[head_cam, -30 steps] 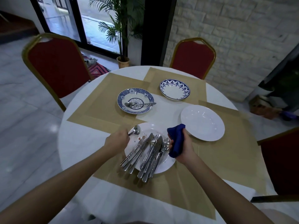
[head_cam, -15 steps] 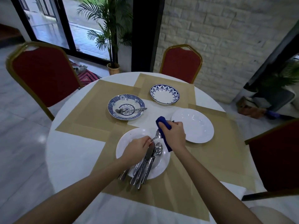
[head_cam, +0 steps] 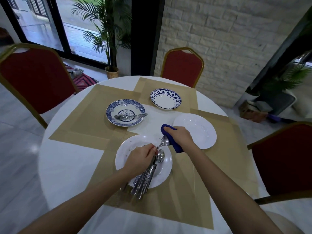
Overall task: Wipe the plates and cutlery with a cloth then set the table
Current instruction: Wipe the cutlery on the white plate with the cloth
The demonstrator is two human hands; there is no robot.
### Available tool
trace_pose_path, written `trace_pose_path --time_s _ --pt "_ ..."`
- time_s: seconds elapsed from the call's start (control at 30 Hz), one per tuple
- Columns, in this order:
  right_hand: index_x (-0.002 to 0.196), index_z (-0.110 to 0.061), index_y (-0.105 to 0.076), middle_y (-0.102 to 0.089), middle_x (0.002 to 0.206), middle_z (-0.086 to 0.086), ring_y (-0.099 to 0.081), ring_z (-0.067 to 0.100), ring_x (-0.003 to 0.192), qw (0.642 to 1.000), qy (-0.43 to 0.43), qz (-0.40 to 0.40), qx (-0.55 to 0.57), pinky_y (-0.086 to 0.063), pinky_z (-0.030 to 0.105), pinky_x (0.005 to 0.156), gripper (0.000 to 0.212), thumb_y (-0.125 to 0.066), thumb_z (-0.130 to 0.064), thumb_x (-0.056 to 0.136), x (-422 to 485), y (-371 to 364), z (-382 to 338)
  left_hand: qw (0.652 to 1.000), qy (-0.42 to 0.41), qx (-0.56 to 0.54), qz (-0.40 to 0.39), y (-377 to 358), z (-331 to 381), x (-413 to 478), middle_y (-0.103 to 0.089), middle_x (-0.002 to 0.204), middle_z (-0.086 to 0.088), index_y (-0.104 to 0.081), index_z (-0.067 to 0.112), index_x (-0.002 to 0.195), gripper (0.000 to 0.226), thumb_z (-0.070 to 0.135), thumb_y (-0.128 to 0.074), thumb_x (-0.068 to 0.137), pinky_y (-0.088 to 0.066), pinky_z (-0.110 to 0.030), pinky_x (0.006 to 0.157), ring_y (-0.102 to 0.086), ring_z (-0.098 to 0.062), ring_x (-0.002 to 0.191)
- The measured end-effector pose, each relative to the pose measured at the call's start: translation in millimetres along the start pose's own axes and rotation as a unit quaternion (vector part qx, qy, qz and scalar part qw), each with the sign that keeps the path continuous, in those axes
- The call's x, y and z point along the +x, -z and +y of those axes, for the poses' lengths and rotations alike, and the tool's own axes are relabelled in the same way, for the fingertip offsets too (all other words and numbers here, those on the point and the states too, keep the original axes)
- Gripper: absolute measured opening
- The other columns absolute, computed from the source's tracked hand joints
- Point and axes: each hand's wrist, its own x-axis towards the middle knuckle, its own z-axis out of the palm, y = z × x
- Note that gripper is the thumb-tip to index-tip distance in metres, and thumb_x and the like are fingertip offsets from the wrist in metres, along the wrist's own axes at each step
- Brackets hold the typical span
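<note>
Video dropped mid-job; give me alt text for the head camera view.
The left hand pinches a spoon by its handle while the right hand grips a blue cloth against the spoon's bowl, above a white plate piled with cutlery. Farther back on the round table sit a patterned plate holding a second spoon, a blue-rimmed plate and a plain plate.

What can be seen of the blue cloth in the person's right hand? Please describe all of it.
The cloth is dark blue, soft-looking fabric, bunched up in the right hand, whose fingers curl round it. One fold sticks out beyond the fingers and a tail hangs below the palm; the hand hides the rest. It presses against the bowl of a metal spoon, whose handle the left hand pinches. It is between the plate with cutlery and the empty plate.
</note>
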Motion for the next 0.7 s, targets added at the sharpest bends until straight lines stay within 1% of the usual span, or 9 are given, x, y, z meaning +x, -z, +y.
trace_pose_path --time_s 0.1,0.2,0.3,0.33,0.4,0.47,0.53,0.6,0.7 --pt "0.102 -0.007 -0.066 -0.07 0.1 0.012 -0.064 0.024 0.08 0.995 -0.065 -0.049 0.064 -0.048 0.029 0.069 0.045 -0.068 -0.047 0.082 9.2 4.9 6.3 1.0 -0.002 -0.015 -0.017 -0.1 1.0 -2.1 -0.059 0.064 0.005 -0.05 0.031 0.07 0.025 0.039 -0.051 0.094 -0.042 -0.03 0.063 -0.055 -0.01 0.063" --pt "0.101 -0.006 -0.063 -0.067 0.1 0.012 -0.065 0.028 0.089 0.997 -0.077 -0.02 0.006 -0.047 0.031 0.072 0.048 -0.069 -0.048 0.079 16.5 10.5 8.8 0.999 0.006 0.001 -0.034 -4.1 2.4 -3.6 -0.054 0.062 0.005 -0.042 0.031 0.066 0.032 0.037 -0.046 0.097 -0.04 -0.032 0.063 -0.053 -0.014 0.064" --pt "0.079 -0.014 -0.059 -0.065 0.084 0.008 -0.06 0.023 0.071 0.998 -0.042 0.038 0.011 -0.044 0.03 0.065 0.034 -0.063 -0.047 0.083 15.4 15.0 8.0 0.996 0.065 -0.033 -0.055 -1.4 4.5 -0.7 -0.053 0.063 0.004 -0.044 0.026 0.065 0.038 0.032 -0.034 0.101 -0.037 -0.031 0.064 -0.049 -0.012 0.061" --pt "0.076 -0.016 -0.058 -0.065 0.081 0.005 -0.059 0.023 0.071 0.998 -0.026 0.051 0.025 -0.045 0.031 0.066 0.033 -0.062 -0.047 0.084 12.6 14.7 7.4 0.991 0.098 -0.06 -0.066 1.1 4.1 1.9 -0.05 0.06 0.004 -0.044 0.022 0.064 0.041 0.03 -0.032 0.102 -0.035 -0.03 0.061 -0.045 -0.011 0.058" --pt "0.088 -0.02 -0.064 -0.066 0.088 -0.001 -0.062 0.021 0.08 0.997 0.037 0.061 0.035 -0.049 0.033 0.072 0.027 -0.063 -0.047 0.084 6.0 11.2 6.6 0.969 0.169 -0.156 -0.091 6.4 1.3 6.8 -0.041 0.053 0.007 -0.042 0.019 0.064 0.04 0.027 -0.029 0.101 -0.029 -0.027 0.053 -0.037 -0.012 0.052" --pt "0.108 -0.024 -0.066 -0.064 0.101 -0.004 -0.061 0.016 0.09 0.991 0.124 0.056 0.012 -0.05 0.03 0.079 0.033 -0.069 -0.044 0.082 -1.9 4.4 4.4 0.941 0.214 -0.236 -0.111 11.9 0.4 10.3 -0.037 0.049 0.008 -0.044 0.017 0.068 0.035 0.024 -0.029 0.099 -0.025 -0.025 0.049 -0.033 -0.01 0.048" --pt "0.116 -0.026 -0.065 -0.057 0.107 -0.002 -0.057 0.015 0.096 0.98 0.193 0.035 -0.035 -0.046 0.029 0.086 0.04 -0.073 -0.042 0.08 -7.5 -4.6 4.3 0.933 0.212 -0.269 -0.112 16.0 5.2 12.5 -0.038 0.047 0.008 -0.046 0.014 0.071 0.032 0.019 -0.03 0.098 -0.025 -0.023 0.046 -0.033 -0.009 0.044" --pt "0.116 -0.028 -0.066 -0.053 0.109 -0.003 -0.055 0.013 0.098 0.965 0.238 0.015 -0.111 -0.045 0.029 0.087 0.04 -0.073 -0.044 0.08 -12.7 -13.9 4.1 0.935 0.197 -0.275 -0.103 17.3 11.0 13.7 -0.041 0.048 0.006 -0.048 0.012 0.071 0.033 0.016 -0.031 0.098 -0.027 -0.021 0.043 -0.035 -0.007 0.042" --pt "0.113 -0.032 -0.067 -0.049 0.109 -0.007 -0.054 0.012 0.096 0.952 0.238 0.05 -0.184 -0.046 0.031 0.08 0.035 -0.069 -0.048 0.081 -10.8 -18.9 5.9 0.947 0.174 -0.247 -0.107 18.0 8.9 10.8 -0.04 0.052 0.004 -0.047 0.013 0.072 0.034 0.019 -0.029 0.1 -0.028 -0.023 0.044 -0.034 -0.008 0.041"
